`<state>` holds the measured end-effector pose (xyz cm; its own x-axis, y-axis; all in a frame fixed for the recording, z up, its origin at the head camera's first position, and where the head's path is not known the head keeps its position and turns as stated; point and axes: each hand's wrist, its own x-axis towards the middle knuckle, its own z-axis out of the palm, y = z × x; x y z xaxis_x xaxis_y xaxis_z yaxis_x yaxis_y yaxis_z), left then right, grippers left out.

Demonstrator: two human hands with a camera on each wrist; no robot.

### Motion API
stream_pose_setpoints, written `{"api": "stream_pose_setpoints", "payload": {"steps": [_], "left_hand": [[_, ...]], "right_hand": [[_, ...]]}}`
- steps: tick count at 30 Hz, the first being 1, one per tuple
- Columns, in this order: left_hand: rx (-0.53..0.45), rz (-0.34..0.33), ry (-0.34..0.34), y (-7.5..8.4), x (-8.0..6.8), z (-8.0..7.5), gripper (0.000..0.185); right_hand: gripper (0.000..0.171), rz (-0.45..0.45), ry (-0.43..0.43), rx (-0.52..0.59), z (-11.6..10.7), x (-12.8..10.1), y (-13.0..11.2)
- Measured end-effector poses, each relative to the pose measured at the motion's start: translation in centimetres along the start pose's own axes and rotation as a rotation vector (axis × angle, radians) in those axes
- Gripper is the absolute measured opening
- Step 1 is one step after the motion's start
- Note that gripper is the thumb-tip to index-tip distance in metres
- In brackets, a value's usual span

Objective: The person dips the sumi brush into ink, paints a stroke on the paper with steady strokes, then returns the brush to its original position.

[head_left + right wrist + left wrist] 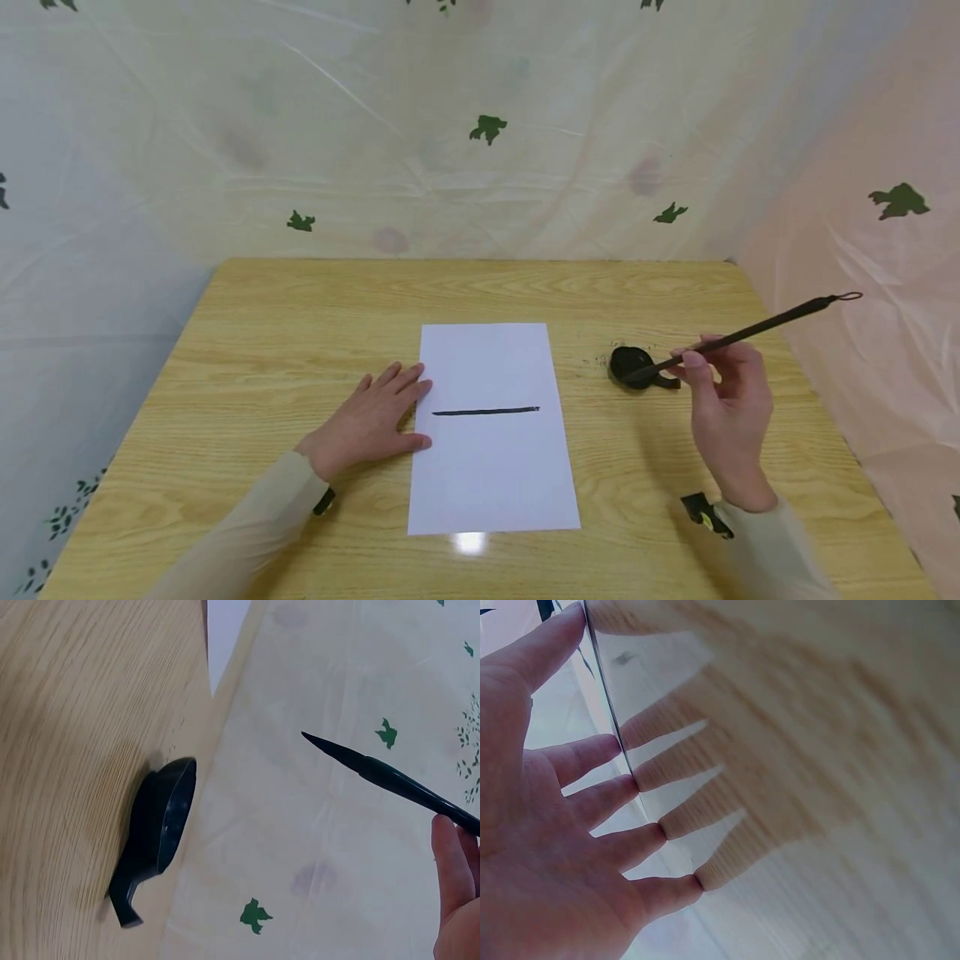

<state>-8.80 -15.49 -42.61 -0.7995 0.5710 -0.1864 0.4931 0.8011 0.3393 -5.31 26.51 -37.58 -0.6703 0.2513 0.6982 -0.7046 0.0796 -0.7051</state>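
Note:
A writing brush (780, 321) with a dark handle and a hanging loop is pinched between the thumb and fingers of my right hand (731, 408). Its black pointed tip (330, 748) is held in the air, apart from the small black ink dish (159, 817) with a short handle. My left hand (371, 425) lies with spread fingers at the left edge of a white sheet of paper (491, 479), fingertips on it. One black horizontal stroke (486, 411) crosses the paper's middle. In the left wrist view the fingers (600, 799) are straight, touching the surface.
The wood-grain table (262, 333) carries the paper and dish. Small dark specks (600, 361) mark the wood beside the dish. A pale curtain (420, 167) with green leaf shapes hangs behind the table and along its sides.

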Motion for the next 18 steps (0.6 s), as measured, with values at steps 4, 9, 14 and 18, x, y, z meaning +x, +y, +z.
{"api": "stream_pose_setpoints", "payload": {"steps": [4, 9, 14, 18], "left_hand": [[0.003, -0.001, -0.001, 0.0, 0.0, 0.1, 0.083], [0.015, 0.004, -0.001, -0.1, 0.0, 0.1, 0.083], [0.017, 0.006, -0.003, -0.1, 0.0, 0.1, 0.083], [0.017, 0.008, -0.001, -0.2, 0.0, 0.1, 0.083]], "right_hand": [[0.025, -0.003, 0.020, -0.001, -0.8, 0.2, 0.1], [0.026, -0.013, 0.024, -0.033, -1.6, 0.4, 0.4], [0.026, -0.024, 0.024, -0.092, -2.3, 0.5, 0.7], [0.024, -0.039, 0.013, -0.189, -2.8, 0.6, 1.0]]}}
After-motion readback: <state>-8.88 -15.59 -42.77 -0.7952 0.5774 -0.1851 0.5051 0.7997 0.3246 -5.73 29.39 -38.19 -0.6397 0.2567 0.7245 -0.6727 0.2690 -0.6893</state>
